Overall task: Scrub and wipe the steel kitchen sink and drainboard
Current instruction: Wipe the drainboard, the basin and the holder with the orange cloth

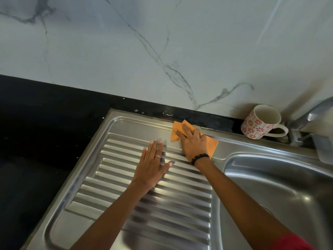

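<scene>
Drainboard (126,177) wiping is under way: my right hand (193,143) presses the orange cloth (211,144) flat, fingers straight, at its back edge; my left hand (151,168) lies flat on the ridges. Sink (270,177) seemingly remains.

The drainboard (126,186) lies left of the sink bowl (281,192). A cloth (210,143) rests on its back edge. A mug (259,121) stands behind the bowl, a tap (306,120) just right of it.

No readable txt, labels, brands or nos. anywhere. Mug (259,123) at 2 o'clock carries only a red flower print, no lettering. Steel drainboard (126,186) bears no stamp or mark.
</scene>
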A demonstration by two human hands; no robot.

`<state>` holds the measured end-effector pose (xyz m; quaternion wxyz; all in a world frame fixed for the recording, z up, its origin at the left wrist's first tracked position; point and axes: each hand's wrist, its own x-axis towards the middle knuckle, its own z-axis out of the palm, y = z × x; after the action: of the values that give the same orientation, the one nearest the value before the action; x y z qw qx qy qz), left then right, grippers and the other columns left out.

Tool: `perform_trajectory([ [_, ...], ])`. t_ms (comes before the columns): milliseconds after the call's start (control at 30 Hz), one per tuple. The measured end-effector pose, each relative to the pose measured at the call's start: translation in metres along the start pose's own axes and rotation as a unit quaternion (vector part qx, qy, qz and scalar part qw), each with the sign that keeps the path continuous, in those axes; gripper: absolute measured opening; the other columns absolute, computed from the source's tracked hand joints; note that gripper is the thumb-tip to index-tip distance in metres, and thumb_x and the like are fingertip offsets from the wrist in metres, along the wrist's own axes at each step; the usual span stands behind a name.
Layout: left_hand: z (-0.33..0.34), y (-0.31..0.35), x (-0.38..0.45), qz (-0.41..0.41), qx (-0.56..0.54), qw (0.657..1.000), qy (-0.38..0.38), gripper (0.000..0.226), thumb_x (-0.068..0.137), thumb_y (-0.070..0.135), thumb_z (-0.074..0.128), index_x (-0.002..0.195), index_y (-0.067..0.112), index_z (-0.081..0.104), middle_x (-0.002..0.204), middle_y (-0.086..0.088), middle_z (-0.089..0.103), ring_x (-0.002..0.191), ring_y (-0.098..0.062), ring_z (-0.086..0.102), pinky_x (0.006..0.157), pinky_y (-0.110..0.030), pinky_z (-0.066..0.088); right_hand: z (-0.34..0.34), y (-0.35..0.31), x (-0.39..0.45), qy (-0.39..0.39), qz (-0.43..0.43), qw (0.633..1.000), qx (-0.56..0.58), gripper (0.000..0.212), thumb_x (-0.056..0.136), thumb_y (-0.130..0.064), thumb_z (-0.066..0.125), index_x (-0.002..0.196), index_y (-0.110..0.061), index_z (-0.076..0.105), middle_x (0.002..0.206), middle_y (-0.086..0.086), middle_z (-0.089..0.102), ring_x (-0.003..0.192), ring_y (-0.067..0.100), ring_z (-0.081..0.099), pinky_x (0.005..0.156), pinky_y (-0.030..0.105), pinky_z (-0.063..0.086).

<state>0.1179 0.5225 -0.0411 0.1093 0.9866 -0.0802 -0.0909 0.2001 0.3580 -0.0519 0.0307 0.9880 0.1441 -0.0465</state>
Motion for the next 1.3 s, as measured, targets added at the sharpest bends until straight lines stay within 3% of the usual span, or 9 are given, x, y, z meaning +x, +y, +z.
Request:
perform_trajectory([
  [133,0.003,0.037,0.006,0.031,0.007,1.000,-0.001,0.085,0.078,0.071,-0.001,0.141,0.019,-0.021,0.155,-0.006,-0.016,0.133,-0.012,-0.027,0.107,-0.027,-0.019,0.005,0.032,-0.020,0.000,0.029,1.000,0.006,0.052,0.098,-0.022,0.033,0.145,-0.039,0.018,0.156,-0.001,0.004,0.119,0.033,0.036,0.088,0.046,0.038],
  [267,0.009,0.076,0.006,0.054,-0.003,0.999,-0.008,0.081,0.079,0.065,0.005,0.140,0.019,-0.020,0.155,-0.006,-0.016,0.131,-0.012,-0.028,0.106,-0.026,-0.020,0.010,0.069,-0.042,0.004,0.054,0.999,0.002,0.053,0.098,-0.020,0.035,0.144,-0.041,0.019,0.157,-0.002,0.005,0.118,0.033,0.037,0.089,0.047,0.038],
  [433,0.021,0.109,0.011,0.084,0.013,0.996,-0.007,0.100,0.060,0.073,-0.033,0.142,0.017,-0.021,0.155,-0.006,-0.017,0.132,-0.015,-0.028,0.107,-0.028,-0.019,0.014,0.110,-0.069,0.060,0.095,0.994,0.007,0.061,0.067,-0.019,0.078,0.120,-0.040,0.059,0.136,0.000,0.052,0.079,0.034,0.058,0.055,0.041,0.046],
  [500,0.025,0.120,0.014,0.093,0.016,0.995,-0.006,0.100,0.057,0.072,-0.038,0.139,0.018,-0.023,0.155,-0.008,-0.017,0.132,-0.017,-0.028,0.106,-0.028,-0.022,0.021,0.126,-0.077,0.064,0.103,0.993,0.001,0.064,0.060,-0.017,0.082,0.117,-0.039,0.062,0.131,-0.001,0.056,0.075,0.034,0.058,0.051,0.042,0.048],
  [800,0.041,0.172,0.017,0.115,-0.008,0.993,-0.003,0.098,0.060,0.076,-0.033,0.138,0.018,-0.019,0.153,-0.007,-0.016,0.133,-0.020,-0.026,0.104,-0.031,-0.024,0.036,0.190,-0.107,0.033,0.133,0.987,0.087,0.056,0.083,-0.009,0.063,0.132,-0.034,0.050,0.148,0.000,0.038,0.103,0.041,0.053,0.077,0.051,0.051],
  [1000,0.049,0.205,0.023,0.137,0.020,0.990,-0.010,0.093,0.065,0.073,-0.026,0.140,0.019,-0.018,0.156,-0.007,-0.011,0.132,-0.016,-0.026,0.105,-0.025,-0.022,0.041,0.233,-0.123,-0.001,0.128,0.987,0.097,0.067,0.089,-0.004,0.046,0.143,-0.038,0.026,0.157,-0.005,0.006,0.129,0.037,0.028,0.099,0.046,0.042],
  [1067,0.049,0.215,0.027,0.138,0.035,0.990,-0.018,0.088,0.076,0.068,-0.015,0.146,0.016,-0.006,0.156,-0.010,0.001,0.138,-0.018,-0.014,0.109,-0.029,-0.013,0.041,0.245,-0.129,0.006,0.131,0.986,0.105,0.064,0.089,-0.004,0.047,0.142,-0.037,0.032,0.157,-0.003,0.009,0.127,0.038,0.030,0.099,0.046,0.042],
  [1200,0.053,0.234,0.033,0.143,0.055,0.988,-0.014,0.074,0.095,0.054,0.001,0.137,0.008,0.041,0.137,-0.016,0.048,0.126,-0.029,0.047,0.102,-0.040,0.028,0.039,0.264,-0.139,0.002,0.156,0.982,0.108,0.059,0.090,-0.004,0.045,0.139,-0.037,0.038,0.156,-0.003,0.010,0.125,0.037,0.031,0.102,0.045,0.040],
  [1300,0.050,0.247,0.031,0.164,0.049,0.985,-0.004,0.083,0.090,0.061,-0.007,0.143,0.009,0.031,0.145,-0.016,0.037,0.136,-0.028,0.029,0.107,-0.044,0.017,0.036,0.280,-0.152,-0.010,0.181,0.978,0.101,0.058,0.091,-0.004,0.043,0.140,-0.034,0.037,0.157,-0.001,0.008,0.124,0.039,0.032,0.100,0.044,0.042],
])
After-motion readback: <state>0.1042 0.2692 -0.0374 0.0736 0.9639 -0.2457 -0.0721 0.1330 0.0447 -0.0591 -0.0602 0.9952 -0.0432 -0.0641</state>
